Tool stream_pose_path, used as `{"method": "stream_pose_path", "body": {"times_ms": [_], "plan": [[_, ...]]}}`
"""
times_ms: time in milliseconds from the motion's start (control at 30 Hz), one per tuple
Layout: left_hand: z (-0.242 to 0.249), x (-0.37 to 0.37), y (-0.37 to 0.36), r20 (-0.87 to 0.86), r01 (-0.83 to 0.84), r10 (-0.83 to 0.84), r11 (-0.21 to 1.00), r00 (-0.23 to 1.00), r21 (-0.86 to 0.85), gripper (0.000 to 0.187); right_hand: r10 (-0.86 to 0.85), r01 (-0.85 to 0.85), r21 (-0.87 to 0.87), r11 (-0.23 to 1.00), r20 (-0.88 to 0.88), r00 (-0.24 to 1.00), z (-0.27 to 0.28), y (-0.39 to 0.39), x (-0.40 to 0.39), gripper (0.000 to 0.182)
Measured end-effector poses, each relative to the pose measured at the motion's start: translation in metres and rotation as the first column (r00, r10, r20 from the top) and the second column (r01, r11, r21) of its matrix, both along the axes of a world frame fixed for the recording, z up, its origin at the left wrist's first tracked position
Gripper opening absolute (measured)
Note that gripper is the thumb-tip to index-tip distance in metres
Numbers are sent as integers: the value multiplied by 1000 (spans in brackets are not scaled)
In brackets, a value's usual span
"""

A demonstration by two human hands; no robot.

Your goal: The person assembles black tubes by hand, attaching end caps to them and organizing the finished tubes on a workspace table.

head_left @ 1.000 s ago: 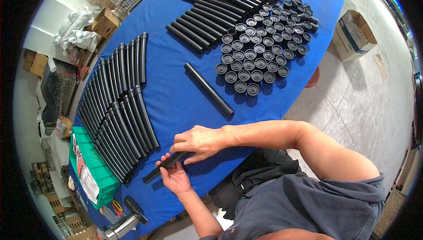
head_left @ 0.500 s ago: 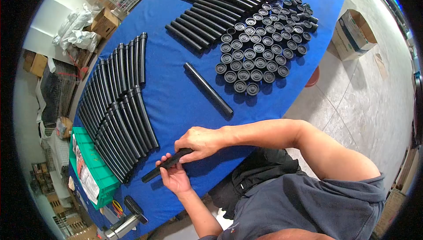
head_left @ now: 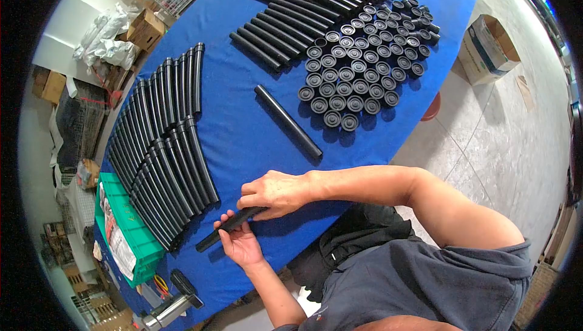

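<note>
A black tube (head_left: 211, 240) lies slanted across the fingers of my left hand (head_left: 244, 247), palm up, with the thumb along its side. My right hand (head_left: 276, 194) is closed over the tube's upper end from above; whether a cap sits under those fingers is hidden. Another black tube (head_left: 288, 122) rests alone on the blue cloth beyond my hands. To the left, rows of black tubes with wider collars at one end (head_left: 176, 173) lie side by side. Several round black caps (head_left: 345, 88) stand grouped at the far right of the cloth.
Plain black tubes (head_left: 291, 18) are stacked at the back of the blue-covered table (head_left: 231, 124). A green crate (head_left: 146, 240) stands at the left edge, with a black-headed mallet (head_left: 185, 291) near it. A cardboard box (head_left: 489, 51) is on the floor at right.
My right hand's fingers have shifted slightly on the upper end of the tube. My left hand and the tube stay almost in place.
</note>
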State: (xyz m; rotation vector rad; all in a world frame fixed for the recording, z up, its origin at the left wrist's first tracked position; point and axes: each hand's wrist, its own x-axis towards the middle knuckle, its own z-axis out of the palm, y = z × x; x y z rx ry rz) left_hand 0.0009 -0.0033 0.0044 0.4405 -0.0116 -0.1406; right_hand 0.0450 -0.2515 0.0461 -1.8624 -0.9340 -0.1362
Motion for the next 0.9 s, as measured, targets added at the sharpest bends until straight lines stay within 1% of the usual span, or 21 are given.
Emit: {"method": "stream_pose_path", "body": {"times_ms": [67,167,267,367,467,567,633,667,767,800,900], "plan": [[1,0,-2,-2,-5,5,1000,1000,-8,25,1,-2,-55,999,-19,1000,-3,1,0,40],[-1,0,1,9,25,-25,1000,1000,-6,25,33,-31,24,999,-105,994,-8,4,0,40],[-1,0,0,-19,-24,25,999,1000,28,26,-14,14,-43,999,0,1000,2,-1,-2,39],[3,-1,-3,-24,10,-11,999,1000,-33,25,-9,8,-76,997,-13,1000,-5,5,-1,40],[3,-1,-1,-11,31,-31,999,999,11,25,81,-87,-15,996,-237,968,-5,4,2,39],[1,0,-1,-5,-9,9,999,1000,34,25,-35,36,9,999,-67,997,2,1,-4,36],[1,1,-1,-19,-14,15,1000,1000,21,25,-25,24,-43,999,-25,999,0,2,-1,37],[0,0,0,-31,-19,19,1000,999,16,25,-18,17,-66,998,-9,1000,-2,4,-1,37],[3,-1,-3,-2,6,-6,1000,1000,17,24,23,-20,24,1000,-106,994,-7,5,0,37],[2,-2,-2,1,15,-15,1000,1000,13,24,37,-39,-6,999,-158,987,-5,4,2,38],[2,1,-2,7,19,-19,1000,1000,-4,24,-44,44,-2,999,-27,999,8,-1,-5,37]]}}
